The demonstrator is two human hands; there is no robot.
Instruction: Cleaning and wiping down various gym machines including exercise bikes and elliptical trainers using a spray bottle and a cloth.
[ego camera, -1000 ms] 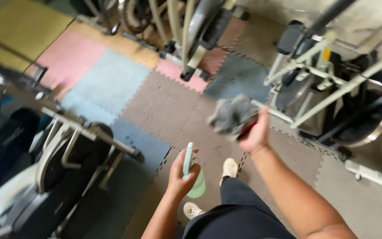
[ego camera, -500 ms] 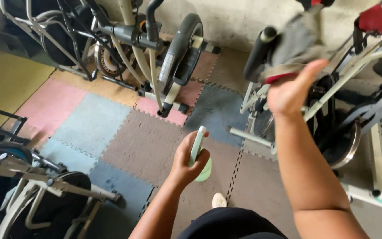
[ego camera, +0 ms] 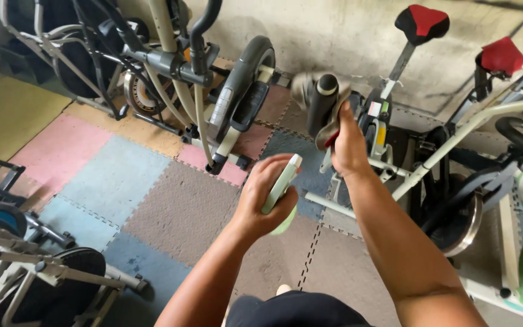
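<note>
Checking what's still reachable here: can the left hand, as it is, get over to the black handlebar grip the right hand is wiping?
Probably yes. The left hand hangs just below the black grip with open air between, but it is full with the green spray bottle, and the right hand and grey cloth cover the grip's side.

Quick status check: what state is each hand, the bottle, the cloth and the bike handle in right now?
left hand: closed around the spray bottle
spray bottle: pale green, held upright, nozzle up
right hand: pressing the cloth onto the handle
cloth: grey, bunched, wrapped around the handle
handle: black, upright, partly covered
red saddle: bare, untouched

Cloth (ego camera: 325, 118) now lower, around black handlebar grip (ego camera: 322, 103).
</note>
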